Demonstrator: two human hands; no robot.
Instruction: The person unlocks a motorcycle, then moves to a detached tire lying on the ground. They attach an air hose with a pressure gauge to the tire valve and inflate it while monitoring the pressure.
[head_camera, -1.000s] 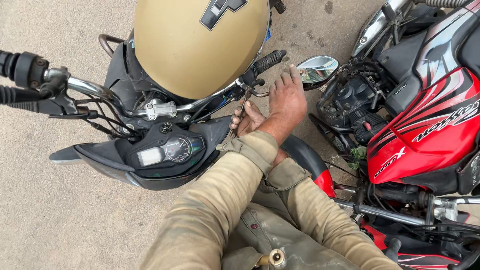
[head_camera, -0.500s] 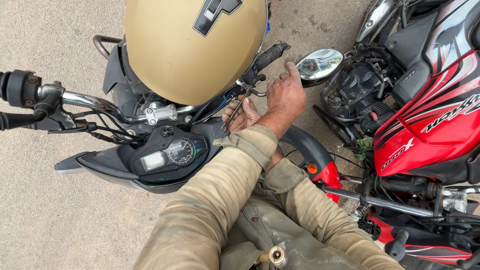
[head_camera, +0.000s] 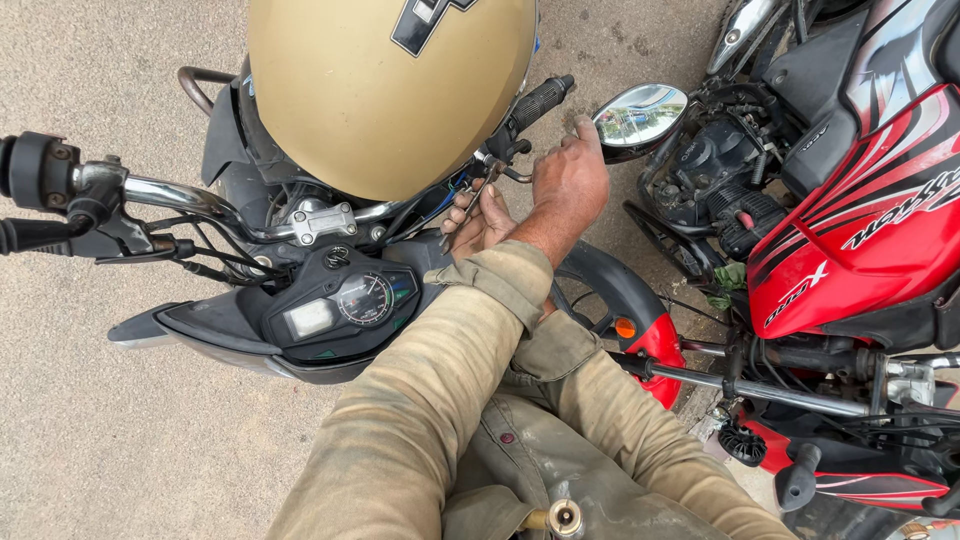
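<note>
Under the helmet: both hands work at the right handlebar.
Left hand (head_camera: 570, 185): gripping the brake lever (head_camera: 505, 168).
Right hand (head_camera: 480, 222): clamped on a slim metal tool (head_camera: 462, 222).
Helmet (head_camera: 390, 90): tan, just left of hands.

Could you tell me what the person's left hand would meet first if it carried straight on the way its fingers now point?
Probably the round mirror: the left hand points up toward it, fingers just short of its rim, though depth is unclear.

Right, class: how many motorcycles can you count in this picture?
2. A black motorcycle, carrying a tan helmet, is at left under the hands; a red motorcycle stands at right. Others may be out of frame.
</note>
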